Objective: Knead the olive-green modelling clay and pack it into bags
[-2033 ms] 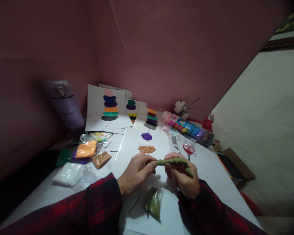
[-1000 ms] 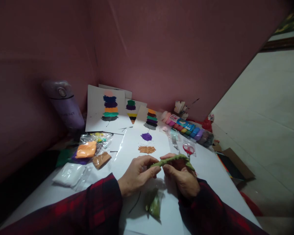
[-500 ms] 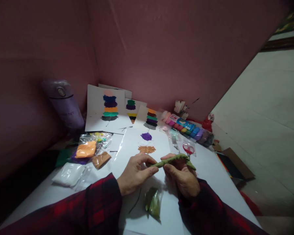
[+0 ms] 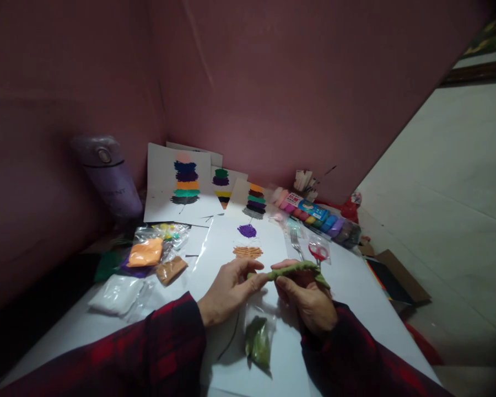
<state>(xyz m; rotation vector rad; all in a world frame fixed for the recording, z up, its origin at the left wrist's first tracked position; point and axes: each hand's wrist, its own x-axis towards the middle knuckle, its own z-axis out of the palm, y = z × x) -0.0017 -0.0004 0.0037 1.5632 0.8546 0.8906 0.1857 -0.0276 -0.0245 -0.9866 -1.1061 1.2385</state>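
Already purple patch (image 4: pixel 247 231) and orange band (image 4: pixel 248 252) are down — my left hand (image 4: pixel 225 289) and right hand (image 4: pixel 314 306) pinch green clay (image 4: pixel 291 270), not placed.

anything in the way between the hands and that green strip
Nothing visible: the left hand pinches the green strip near one end, the right hand grips it farther along, and the small bag lies nearer the viewer.

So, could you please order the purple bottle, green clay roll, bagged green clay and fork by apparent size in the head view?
Largest: purple bottle
Next: green clay roll and bagged green clay, too alike to rank
Smallest: fork
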